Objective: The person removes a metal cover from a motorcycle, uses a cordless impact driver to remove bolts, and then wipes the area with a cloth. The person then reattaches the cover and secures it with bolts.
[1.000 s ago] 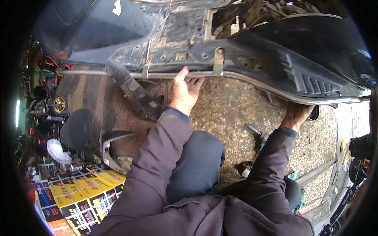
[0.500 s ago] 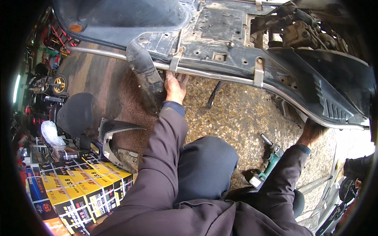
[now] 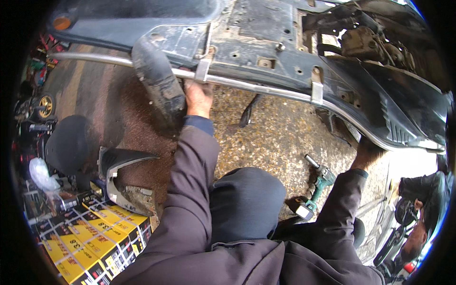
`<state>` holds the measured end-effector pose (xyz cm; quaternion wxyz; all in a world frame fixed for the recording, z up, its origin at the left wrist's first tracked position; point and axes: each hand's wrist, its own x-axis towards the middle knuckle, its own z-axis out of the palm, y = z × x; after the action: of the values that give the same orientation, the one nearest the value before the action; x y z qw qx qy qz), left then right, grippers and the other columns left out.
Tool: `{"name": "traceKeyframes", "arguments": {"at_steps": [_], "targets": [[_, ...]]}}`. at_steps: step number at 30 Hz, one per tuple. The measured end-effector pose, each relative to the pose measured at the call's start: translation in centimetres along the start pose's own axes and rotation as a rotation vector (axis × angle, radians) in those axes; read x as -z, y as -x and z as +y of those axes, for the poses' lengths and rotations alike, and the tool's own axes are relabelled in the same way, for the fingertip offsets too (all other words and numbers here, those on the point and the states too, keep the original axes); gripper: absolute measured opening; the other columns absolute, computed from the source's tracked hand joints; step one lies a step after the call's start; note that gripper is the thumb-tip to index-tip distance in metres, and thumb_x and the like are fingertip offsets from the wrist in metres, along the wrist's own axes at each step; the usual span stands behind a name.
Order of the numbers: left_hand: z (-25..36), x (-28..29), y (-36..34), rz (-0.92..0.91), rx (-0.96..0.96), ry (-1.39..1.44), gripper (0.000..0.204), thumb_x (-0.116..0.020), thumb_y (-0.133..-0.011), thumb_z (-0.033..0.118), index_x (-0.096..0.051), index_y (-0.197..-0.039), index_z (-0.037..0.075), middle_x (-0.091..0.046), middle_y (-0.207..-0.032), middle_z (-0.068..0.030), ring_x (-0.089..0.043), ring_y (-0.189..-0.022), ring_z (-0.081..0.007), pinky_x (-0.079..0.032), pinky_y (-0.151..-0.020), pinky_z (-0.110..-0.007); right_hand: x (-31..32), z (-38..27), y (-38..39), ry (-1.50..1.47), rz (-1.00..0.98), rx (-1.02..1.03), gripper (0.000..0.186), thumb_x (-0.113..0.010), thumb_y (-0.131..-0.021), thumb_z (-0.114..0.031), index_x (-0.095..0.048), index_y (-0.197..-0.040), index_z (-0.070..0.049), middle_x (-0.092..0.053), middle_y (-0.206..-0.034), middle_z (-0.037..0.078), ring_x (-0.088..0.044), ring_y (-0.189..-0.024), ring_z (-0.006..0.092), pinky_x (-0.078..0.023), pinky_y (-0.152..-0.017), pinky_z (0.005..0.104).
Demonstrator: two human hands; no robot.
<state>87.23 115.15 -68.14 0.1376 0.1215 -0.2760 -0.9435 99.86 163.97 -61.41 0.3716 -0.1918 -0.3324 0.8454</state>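
Observation:
A scooter-like vehicle's dark footboard (image 3: 237, 57) spans the top, dusty, with a bright metal side rail (image 3: 266, 90) along its near edge. My left hand (image 3: 198, 99) reaches up under the rail beside a bracket, its fingers curled behind the rail and partly hidden. Just left of it, a black curved plastic piece (image 3: 159, 83) hangs down across the rail. At the right, my right hand (image 3: 368, 153) is up beneath the rail's bend, below a black side panel (image 3: 403, 102); its fingers are hidden. A green cordless power tool (image 3: 319, 185) lies on the ground near my right forearm.
Strapped yellow and black cartons (image 3: 90, 237) stand at the lower left. Behind them are a loose panel (image 3: 114, 171), a dark seat-like piece (image 3: 69, 142) and a wheel (image 3: 46, 106). Exposed engine parts (image 3: 363, 45) show at upper right. Another person (image 3: 420, 232) is by a motorcycle at the right edge.
The view has shifted, so the ground items at left appear farther left. Both hands stay under the rail. More of the other person shows at the right edge.

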Motion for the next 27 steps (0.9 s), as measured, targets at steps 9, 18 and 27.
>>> {"name": "traceKeyframes", "arguments": {"at_steps": [9,18,27], "targets": [[-1.6,-3.7,6.9,0.3,0.042,-0.673,0.023,-0.057,-0.093,0.028,-0.052,-0.1,0.007,-0.058,-0.09,-0.0058,-0.058,-0.075,-0.0151,-0.057,-0.072,-0.033,1.1,0.2,-0.8,-0.113,-0.001,0.0,0.053,-0.056,-0.091,-0.044,-0.056,-0.127,-0.005,-0.059,-0.127,0.013,-0.054,-0.117,0.0294,-0.041,-0.103,0.0472],[-1.8,-17.7,14.4,-0.864,-0.681,-1.345,0.023,-0.07,-0.075,0.002,-0.062,-0.096,-0.003,-0.06,-0.093,-0.0141,-0.061,-0.083,-0.0253,-0.05,-0.075,-0.032,3.4,0.6,-0.6,-0.142,-0.089,-0.171,0.049,-0.059,-0.09,-0.042,-0.054,-0.125,-0.007,-0.055,-0.128,0.009,-0.049,-0.118,0.0273,-0.039,-0.103,0.0454],[-12.8,-28.5,21.6,-1.367,-0.793,-1.397,0.036,-0.081,-0.067,0.016,-0.063,-0.094,0.001,-0.057,-0.095,-0.0138,-0.058,-0.088,-0.0308,-0.049,-0.077,-0.04,0.5,-0.2,0.3,-0.285,-0.267,0.07,0.066,-0.073,-0.084,-0.038,-0.045,-0.131,0.0,-0.059,-0.123,0.01,-0.056,-0.114,0.0225,-0.043,-0.101,0.0382]]}}
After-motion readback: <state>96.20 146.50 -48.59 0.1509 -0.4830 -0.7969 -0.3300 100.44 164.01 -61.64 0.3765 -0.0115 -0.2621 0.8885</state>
